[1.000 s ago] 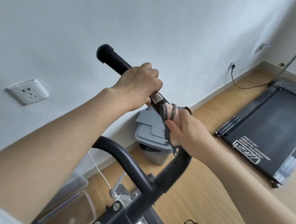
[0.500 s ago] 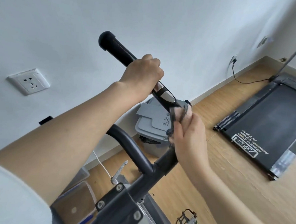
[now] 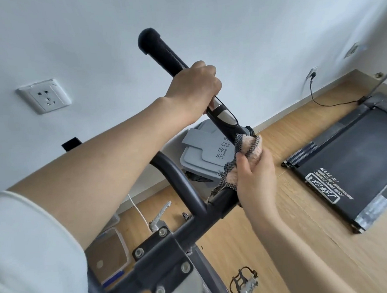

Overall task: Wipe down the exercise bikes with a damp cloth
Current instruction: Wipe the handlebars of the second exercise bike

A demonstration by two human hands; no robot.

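Head-camera view, looking down and forward over the front of an exercise bike (image 3: 165,254) beside a white wall.

A black handlebar (image 3: 159,51) rises from the bike's bolted centre clamp toward the wall and ends in a rounded foam grip. The left hand (image 3: 193,87) is wrapped firmly round this bar about midway up, fingers curled over it, just above a silver metal plate (image 3: 223,115) set into the bar. Lower on the same bar, the right hand (image 3: 255,176) clutches a cloth (image 3: 249,147), peach-coloured with a dark mesh layer, bunched round the bar just below the silver plate. A loose end of the cloth hangs down against the bar near its bend. A white sleeve (image 3: 25,258) covers the left upper arm.

Behind the bar, a grey lidded bin (image 3: 200,161) stands against the wall. To the right, a black treadmill (image 3: 358,159) lies on the wooden floor (image 3: 307,241). A white socket (image 3: 44,96) sits on the wall at left. A bike pedal (image 3: 244,281) shows near the bottom edge.
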